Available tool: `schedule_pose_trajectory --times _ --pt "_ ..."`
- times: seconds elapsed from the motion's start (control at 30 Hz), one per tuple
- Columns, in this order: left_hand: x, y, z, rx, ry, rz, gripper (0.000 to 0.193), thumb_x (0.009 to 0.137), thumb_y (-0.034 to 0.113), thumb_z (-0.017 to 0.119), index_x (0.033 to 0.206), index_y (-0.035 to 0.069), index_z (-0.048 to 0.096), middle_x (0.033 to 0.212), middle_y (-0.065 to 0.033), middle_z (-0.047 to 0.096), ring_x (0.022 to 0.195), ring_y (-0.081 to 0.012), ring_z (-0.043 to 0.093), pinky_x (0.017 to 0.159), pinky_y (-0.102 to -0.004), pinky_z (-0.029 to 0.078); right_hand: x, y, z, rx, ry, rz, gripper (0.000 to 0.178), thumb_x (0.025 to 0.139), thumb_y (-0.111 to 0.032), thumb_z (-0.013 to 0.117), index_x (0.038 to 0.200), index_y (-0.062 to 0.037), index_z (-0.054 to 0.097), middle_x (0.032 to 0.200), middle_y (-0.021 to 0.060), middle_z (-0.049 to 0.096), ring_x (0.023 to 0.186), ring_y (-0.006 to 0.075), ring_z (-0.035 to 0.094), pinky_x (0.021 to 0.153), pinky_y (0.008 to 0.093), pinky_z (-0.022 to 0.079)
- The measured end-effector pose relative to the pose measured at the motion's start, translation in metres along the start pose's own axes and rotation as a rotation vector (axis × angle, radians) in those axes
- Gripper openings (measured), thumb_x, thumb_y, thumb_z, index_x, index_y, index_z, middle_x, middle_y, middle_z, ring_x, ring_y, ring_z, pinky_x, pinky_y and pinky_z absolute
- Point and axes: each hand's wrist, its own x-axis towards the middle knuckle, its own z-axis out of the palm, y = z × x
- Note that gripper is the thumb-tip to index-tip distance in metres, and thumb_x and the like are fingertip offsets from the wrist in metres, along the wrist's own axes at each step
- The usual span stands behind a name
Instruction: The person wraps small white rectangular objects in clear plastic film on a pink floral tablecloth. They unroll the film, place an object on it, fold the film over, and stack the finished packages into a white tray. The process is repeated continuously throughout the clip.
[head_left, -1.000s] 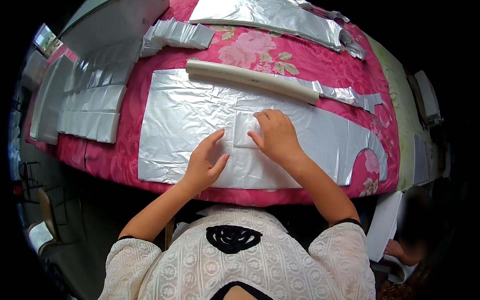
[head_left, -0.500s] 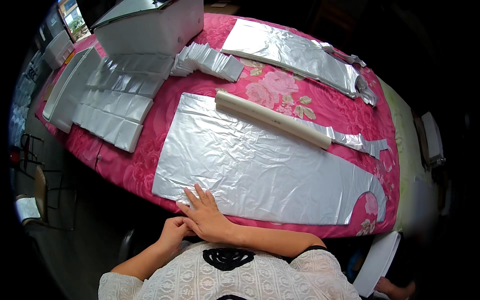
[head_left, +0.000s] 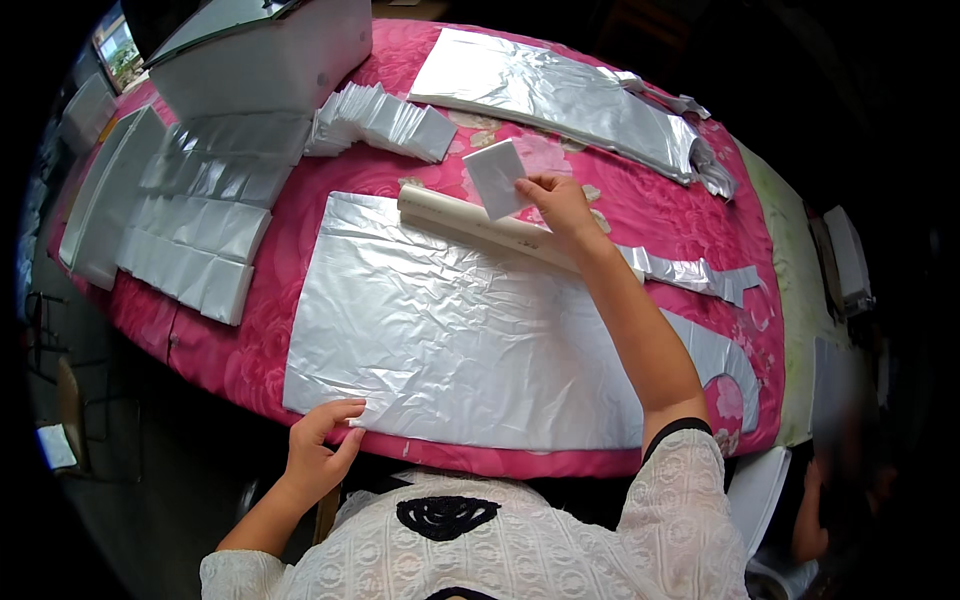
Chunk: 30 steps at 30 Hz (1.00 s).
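Note:
A flat pile of silvery-white plastic vest bags (head_left: pixel 440 340) lies along the near side of the table, its surface creased. Above its far edge, my right hand (head_left: pixel 560 205) pinches a small white square folded packet (head_left: pixel 495 175) by one side. A cream-coloured tube (head_left: pixel 455 215) rests across the pile's far edge, partly behind my right forearm. My left hand (head_left: pixel 322 445) is at the pile's near left edge, with thumb and fingers apart and fingertips at the plastic. A row of similar white folded packets (head_left: pixel 380 125) leans fanned out beyond the pile.
Several rows of white packets (head_left: pixel 195 240) lie at left beside a long white tray (head_left: pixel 100 220). A large white bin (head_left: pixel 265 70) stands behind them. Another silvery bag stack (head_left: pixel 540 95) lies at the far side. Pink floral cloth (head_left: pixel 235 370) covers the table. Another person's arm (head_left: pixel 812 510) shows at lower right.
My right hand has left the near left part of the pile and reached forward, now holding a white packet. My left hand has moved onto the pile's near edge, its fingers spread.

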Motion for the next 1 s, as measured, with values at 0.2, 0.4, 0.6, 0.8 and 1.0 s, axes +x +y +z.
schedule_pose_trajectory --times 0.2,0.4,0.6,0.8,1.0 --pt "0.004 0.003 0.01 0.03 -0.115 0.083 0.024 0.073 0.0 0.065 0.097 0.001 0.063 0.103 -0.0143 0.064 0.095 -0.0261 0.062 0.083 -0.0316 0.048 0.071 0.041 -0.013 -0.372 0.268 0.219 0.033 0.076 -0.033 0.069 0.092 -0.0036 0.069 0.083 0.0112 0.068 0.075 0.0207 0.064 0.069 0.0316 0.048" --pt "0.008 0.006 0.009 0.113 -0.123 0.145 0.025 0.073 0.001 0.065 0.098 0.002 0.062 0.105 -0.0145 0.063 0.094 -0.0276 0.063 0.081 -0.0322 0.05 0.021 0.02 -0.01 -0.724 0.146 0.019 0.051 0.077 -0.037 0.067 0.116 -0.0051 0.058 0.107 0.0148 0.061 0.097 0.0289 0.059 0.082 0.037 0.047" --pt "0.028 0.011 0.02 0.146 -0.224 0.28 0.028 0.072 0.0 0.065 0.099 0.003 0.061 0.106 -0.013 0.063 0.093 -0.0278 0.063 0.078 -0.0328 0.051 -0.113 0.026 -0.071 -0.748 -0.083 -0.231 0.046 0.081 -0.025 0.065 0.121 -0.004 0.054 0.103 0.0127 0.059 0.094 0.0264 0.055 0.083 0.0362 0.043" --pt "0.077 0.032 0.075 0.172 -0.518 0.478 0.041 0.074 0.012 0.067 0.113 0.004 0.055 0.12 -0.0148 0.055 0.103 -0.0306 0.057 0.083 -0.0364 0.049 -0.235 0.018 -0.06 -0.534 0.051 0.146 0.045 0.085 -0.025 0.061 0.122 -0.0007 0.053 0.103 0.0141 0.057 0.099 0.028 0.05 0.089 0.0359 0.039" --pt "0.098 0.048 0.177 0.385 -0.513 0.697 0.081 0.075 0.045 0.064 0.136 0.001 0.032 0.144 -0.0306 0.012 0.133 -0.0459 0.016 0.106 -0.0471 0.024 -0.274 0.048 -0.055 -0.492 -0.006 -0.154 0.043 0.089 -0.026 0.052 0.121 0.0022 0.052 0.131 0.0197 0.043 0.121 0.0351 0.037 0.102 0.0394 0.029"
